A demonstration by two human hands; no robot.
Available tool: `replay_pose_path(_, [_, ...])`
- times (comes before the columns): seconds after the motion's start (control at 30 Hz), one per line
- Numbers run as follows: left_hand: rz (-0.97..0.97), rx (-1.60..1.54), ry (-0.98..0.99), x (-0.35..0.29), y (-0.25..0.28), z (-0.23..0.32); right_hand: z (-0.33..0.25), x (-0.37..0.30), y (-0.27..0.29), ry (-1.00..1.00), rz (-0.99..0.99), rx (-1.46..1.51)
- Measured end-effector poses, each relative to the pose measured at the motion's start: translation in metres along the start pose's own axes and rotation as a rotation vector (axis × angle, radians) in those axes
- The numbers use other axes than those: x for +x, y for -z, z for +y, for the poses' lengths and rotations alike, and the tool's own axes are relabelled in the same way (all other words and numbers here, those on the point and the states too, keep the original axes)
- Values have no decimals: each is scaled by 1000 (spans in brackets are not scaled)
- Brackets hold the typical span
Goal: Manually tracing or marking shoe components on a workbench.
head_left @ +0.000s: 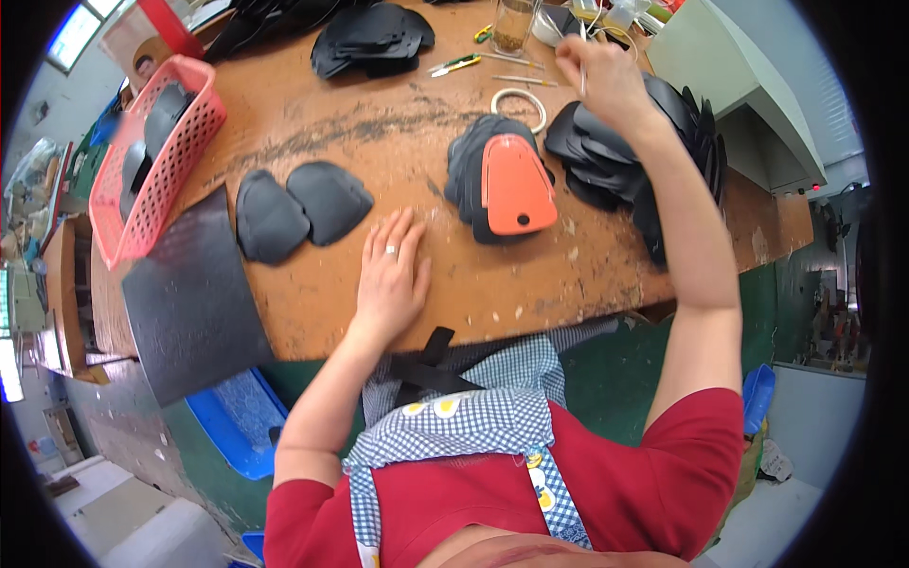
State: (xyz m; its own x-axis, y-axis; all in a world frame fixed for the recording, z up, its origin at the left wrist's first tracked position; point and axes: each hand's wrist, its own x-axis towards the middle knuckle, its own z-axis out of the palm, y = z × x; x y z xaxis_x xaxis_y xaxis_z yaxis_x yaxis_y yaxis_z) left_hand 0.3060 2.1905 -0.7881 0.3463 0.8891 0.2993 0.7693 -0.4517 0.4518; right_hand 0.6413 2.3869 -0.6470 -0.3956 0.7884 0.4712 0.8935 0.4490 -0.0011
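My left hand [390, 279] lies flat on the wooden table [407, 123], fingers stretched out, holding nothing. Just left of it are two dark grey curved pieces [329, 202], side by side and touching. My right hand [606, 83] reaches to the far right, its fingers closed round a thin pale stick [582, 71] whose exact kind I cannot make out. Between the hands, a red-orange template [516, 180] with a dark round spot rests on a stack of dark grey pieces [464, 175]. Below my right forearm spreads a heap of black cut pieces [606, 156].
A pink basket [194, 133] holding dark pieces and a black sheet [194, 303] lie at the left. Farther back are black pieces [374, 40], thread snips [456, 64], a glass jar [512, 33] and a tape ring [497, 97]. A pale box-shaped cabinet [739, 95] stands right.
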Motion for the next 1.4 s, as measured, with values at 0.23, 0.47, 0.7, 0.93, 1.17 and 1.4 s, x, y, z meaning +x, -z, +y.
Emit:
replay_pose_path(0.23, [116,-140,-42,-2,-10,-21,-167,-150,-25,-94,-76,609])
replay_pose_path(0.47, [305,-509,113,-7,-6,-28,-205,-133,-45,-166,161,462])
replay_pose_path(0.7, [505,227,415,-5,70,-103,-124,-127,-32,-555,-89,11])
replay_pose_path(0.93, [151,403,876,18,111,-152,-124,-117,-40,-669,-144,229])
replay_pose_path(1.17, [333,499,721,19,94,-132,-106,-105,-50,-700,-77,233])
replay_pose_path(1.4, [576,300,608,8,102,-124,-96,-117,-54,-468,144,107])
